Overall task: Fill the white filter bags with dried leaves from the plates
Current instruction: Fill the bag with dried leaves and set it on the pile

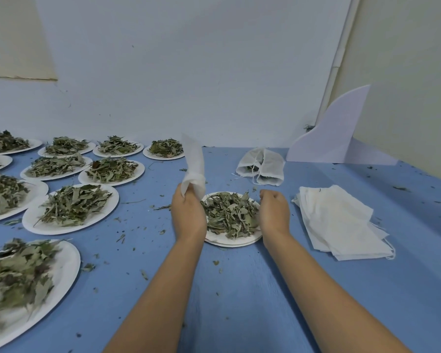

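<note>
Right hand (274, 210) curls beside the plate (229, 242); whether it holds leaves, can't tell. Left hand (189, 202) pinches the filter bag (195, 161) by its lower end. The cloth looks limp and featherlight, best gripped at the mouth's edge. Dried leaves (227, 215) look brittle. Filled bags (261, 165) lie beyond.

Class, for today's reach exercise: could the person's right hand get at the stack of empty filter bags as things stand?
Probably yes. The right hand is beside the plate, and the stack of empty filter bags lies to its right with only open blue table between.
</note>
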A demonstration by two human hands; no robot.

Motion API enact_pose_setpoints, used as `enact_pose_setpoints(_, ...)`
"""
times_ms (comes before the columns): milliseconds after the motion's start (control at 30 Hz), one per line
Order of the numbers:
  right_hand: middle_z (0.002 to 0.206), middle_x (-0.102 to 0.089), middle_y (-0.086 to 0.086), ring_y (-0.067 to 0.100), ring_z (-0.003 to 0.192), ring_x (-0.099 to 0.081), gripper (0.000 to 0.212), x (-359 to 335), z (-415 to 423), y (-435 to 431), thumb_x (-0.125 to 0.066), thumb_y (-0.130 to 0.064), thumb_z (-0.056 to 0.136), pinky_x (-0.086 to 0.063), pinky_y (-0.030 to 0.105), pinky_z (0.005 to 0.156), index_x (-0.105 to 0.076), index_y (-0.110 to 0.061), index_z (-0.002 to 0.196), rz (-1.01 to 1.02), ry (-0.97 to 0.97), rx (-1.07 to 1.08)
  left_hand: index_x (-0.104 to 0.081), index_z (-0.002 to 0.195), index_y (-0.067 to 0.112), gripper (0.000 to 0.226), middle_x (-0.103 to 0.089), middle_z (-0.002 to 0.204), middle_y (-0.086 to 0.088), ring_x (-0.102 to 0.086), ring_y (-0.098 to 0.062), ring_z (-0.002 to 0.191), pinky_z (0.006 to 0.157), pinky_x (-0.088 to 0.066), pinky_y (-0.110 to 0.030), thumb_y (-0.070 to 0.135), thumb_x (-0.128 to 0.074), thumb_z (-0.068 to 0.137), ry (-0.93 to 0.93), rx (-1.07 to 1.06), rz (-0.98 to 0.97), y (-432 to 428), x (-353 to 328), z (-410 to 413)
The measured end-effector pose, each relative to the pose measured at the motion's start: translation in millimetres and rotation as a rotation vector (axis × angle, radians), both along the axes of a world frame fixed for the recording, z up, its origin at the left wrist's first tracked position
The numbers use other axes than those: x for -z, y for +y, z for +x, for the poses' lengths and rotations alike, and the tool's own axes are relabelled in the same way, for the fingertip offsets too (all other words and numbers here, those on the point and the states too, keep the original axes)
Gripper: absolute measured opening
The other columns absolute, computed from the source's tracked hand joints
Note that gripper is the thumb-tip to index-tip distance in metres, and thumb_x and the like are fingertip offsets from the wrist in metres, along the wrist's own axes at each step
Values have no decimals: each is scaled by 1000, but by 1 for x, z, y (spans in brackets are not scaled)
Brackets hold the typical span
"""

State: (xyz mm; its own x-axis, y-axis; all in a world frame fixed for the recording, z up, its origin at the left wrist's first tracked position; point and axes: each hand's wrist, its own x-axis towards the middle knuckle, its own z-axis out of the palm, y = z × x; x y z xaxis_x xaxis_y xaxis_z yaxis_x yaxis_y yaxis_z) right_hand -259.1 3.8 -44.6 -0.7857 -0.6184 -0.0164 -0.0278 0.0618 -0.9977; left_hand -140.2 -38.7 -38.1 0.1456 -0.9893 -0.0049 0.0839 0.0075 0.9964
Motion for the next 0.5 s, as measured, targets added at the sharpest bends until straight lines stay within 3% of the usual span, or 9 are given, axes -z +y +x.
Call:
enact_pose_setpoints(67,81,-52,-6,11,70,-49,12,1,1,2,-42,-20,96,-34,26,54,-49,-21,87,-14,5,2,-56,119,-2,34,-59,118,-24,-55,-36,110,76,-34,-30,13,-31,100,20,-11,-10,1,1,0)
enact_pose_setpoints(167,81,-52,-7,8,69,-49,16,1,3,5,-43,-22,96,-33,25,54,-48,-24,81,-21,2,-7,-58,120,11,35,-61,117,-15,-55,-34,113,81,-43,-40,16,-30,100,-26,-5,3,4,0,1)
enact_pose_setpoints(233,82,-53,-7,7,69,-50,15,0,4,6,-43,-21,96,-33,24,53,-48,-24,82,-27,17,-5,-58,116,7,32,-60,115,-20,-54,-37,112,81,-43,-45,16,-32,100,-23,1,-17,5,0,2)
enact_pose_setpoints(267,85,-54,-7,8,73,-52,13,-1,4,7,-43,-21,96,-33,22,54,-49,-24,85,-33,42,0,-58,109,8,29,-60,111,-19,-55,-36,107,77,-40,-39,17,-32,100,-28,-4,-38,6,1,4)
enact_pose_setpoints(333,99,-58,-6,12,92,-56,9,-3,5,9,-46,-20,95,-36,20,64,-54,-21,98,-72,137,10,-53,94,16,22,-57,104,-9,-55,-23,90,73,-32,-27,18,-32,100,-121,-40,-98,7,-1,8)
enact_pose_setpoints(400,117,-57,-8,10,109,-53,25,-8,9,12,-53,-23,93,-37,18,81,-54,-21,118,-208,282,-41,-49,88,14,19,-51,101,-8,-45,-7,72,63,-24,-22,12,-32,98,-281,-99,-222,7,-4,12)
enact_pose_setpoints(500,122,-51,-16,4,105,-52,49,-24,21,18,-67,-33,83,-40,13,84,-46,-37,128,-441,590,-283,-56,97,13,22,-51,95,-4,-46,-6,71,61,-22,-24,7,-35,95,-428,-125,-379,10,-15,14)
